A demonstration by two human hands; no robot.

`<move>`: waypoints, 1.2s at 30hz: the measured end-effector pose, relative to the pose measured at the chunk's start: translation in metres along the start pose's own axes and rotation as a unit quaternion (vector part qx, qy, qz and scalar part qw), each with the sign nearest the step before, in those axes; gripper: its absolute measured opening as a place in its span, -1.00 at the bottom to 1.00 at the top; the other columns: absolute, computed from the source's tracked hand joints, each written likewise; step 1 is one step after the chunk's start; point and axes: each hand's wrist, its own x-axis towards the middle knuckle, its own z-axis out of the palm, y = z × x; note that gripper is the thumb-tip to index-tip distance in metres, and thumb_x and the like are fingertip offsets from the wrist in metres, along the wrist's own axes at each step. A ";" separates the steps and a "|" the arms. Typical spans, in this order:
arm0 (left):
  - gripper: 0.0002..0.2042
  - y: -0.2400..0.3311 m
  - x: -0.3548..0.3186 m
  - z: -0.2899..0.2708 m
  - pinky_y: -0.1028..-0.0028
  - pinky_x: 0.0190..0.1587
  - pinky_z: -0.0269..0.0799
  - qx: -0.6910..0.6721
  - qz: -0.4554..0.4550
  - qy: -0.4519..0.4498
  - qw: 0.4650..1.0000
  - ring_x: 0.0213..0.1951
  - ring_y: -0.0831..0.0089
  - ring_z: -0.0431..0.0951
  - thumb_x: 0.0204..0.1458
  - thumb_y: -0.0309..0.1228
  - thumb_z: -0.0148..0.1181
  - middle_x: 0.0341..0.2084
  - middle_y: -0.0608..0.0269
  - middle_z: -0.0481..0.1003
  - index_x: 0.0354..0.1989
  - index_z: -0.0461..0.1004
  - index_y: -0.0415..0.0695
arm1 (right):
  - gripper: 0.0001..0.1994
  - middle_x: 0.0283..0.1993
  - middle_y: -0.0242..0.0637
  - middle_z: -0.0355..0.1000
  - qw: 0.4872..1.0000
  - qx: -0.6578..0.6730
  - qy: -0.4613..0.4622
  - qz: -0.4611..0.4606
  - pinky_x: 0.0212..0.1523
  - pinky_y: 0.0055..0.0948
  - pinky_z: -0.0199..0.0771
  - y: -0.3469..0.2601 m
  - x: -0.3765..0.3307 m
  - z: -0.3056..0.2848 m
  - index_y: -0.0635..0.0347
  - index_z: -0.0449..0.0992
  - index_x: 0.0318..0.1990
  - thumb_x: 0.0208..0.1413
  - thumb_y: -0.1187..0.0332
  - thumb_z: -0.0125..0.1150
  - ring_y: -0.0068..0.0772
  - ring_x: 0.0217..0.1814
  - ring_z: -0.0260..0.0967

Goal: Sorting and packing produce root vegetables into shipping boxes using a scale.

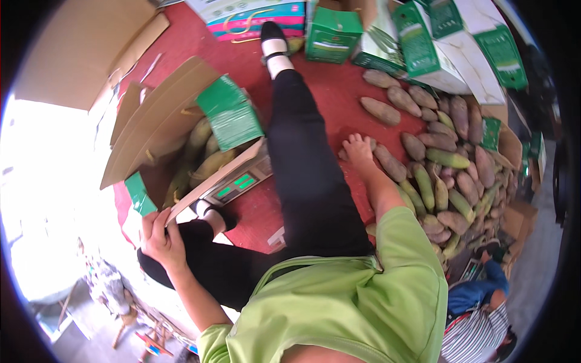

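At the left, my left hand (162, 240) grips the near edge of an open cardboard box (140, 128) with its fingers over the rim. Inside lie several long green-yellow root vegetables (213, 164), and a green-printed flap (232, 115) stands at its far side. The box rests on a digital scale (237, 184) with a lit green display. On the red floor to the right, my right hand (361, 149) curls over a brown root vegetable (344, 154); its ends show beside the fingers. Next to it begins a large heap of brown and green root vegetables (437, 151).
My outstretched leg (308, 163) lies between box and heap. Green-and-white cartons (334, 35) stand at the far side, beside a colourful box (245, 18). A large cardboard sheet (78, 48) is at far left. Another person (481, 320) bends at lower right.
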 end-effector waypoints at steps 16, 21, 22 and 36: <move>-0.84 -0.004 -0.002 -0.005 0.39 -0.34 0.34 -0.021 -0.030 -0.003 0.999 -0.43 0.36 0.47 -0.26 -0.49 0.32 -0.48 0.34 0.43 -0.42 0.60 -0.07 | -0.37 0.08 -0.20 0.42 0.767 0.593 0.131 0.206 0.11 -0.20 0.36 0.031 -0.041 -0.017 0.12 0.36 0.06 -0.24 0.36 0.52 -0.27 0.12 0.38; -0.85 -0.004 -0.001 -0.007 0.39 -0.35 0.33 -0.028 -0.021 0.006 0.999 -0.42 0.36 0.47 -0.25 -0.50 0.32 -0.47 0.35 0.43 -0.43 0.59 -0.08 | -0.40 0.02 -0.13 0.43 0.686 0.667 0.263 0.124 0.08 -0.34 0.39 0.058 -0.048 -0.081 0.26 0.34 0.08 -0.16 0.41 0.48 -0.34 0.04 0.40; -0.86 -0.005 -0.001 -0.007 0.39 -0.35 0.34 -0.029 -0.020 0.002 0.999 -0.41 0.36 0.48 -0.24 -0.50 0.32 -0.47 0.35 0.43 -0.43 0.59 -0.08 | -0.40 0.02 -0.16 0.42 0.654 0.688 0.307 0.071 0.09 -0.37 0.37 0.059 -0.055 -0.115 0.31 0.32 0.09 -0.14 0.43 0.47 -0.36 0.05 0.39; -0.88 -0.004 -0.005 -0.009 0.36 -0.27 0.38 -0.036 -0.027 -0.025 0.999 -0.34 0.31 0.50 -0.15 -0.49 0.26 -0.43 0.33 0.44 -0.38 0.59 -0.06 | -0.41 0.12 -0.24 0.36 0.588 0.713 0.260 -0.280 0.15 -0.32 0.33 -0.085 -0.090 -0.396 0.22 0.32 0.15 -0.07 0.42 0.43 -0.34 0.15 0.33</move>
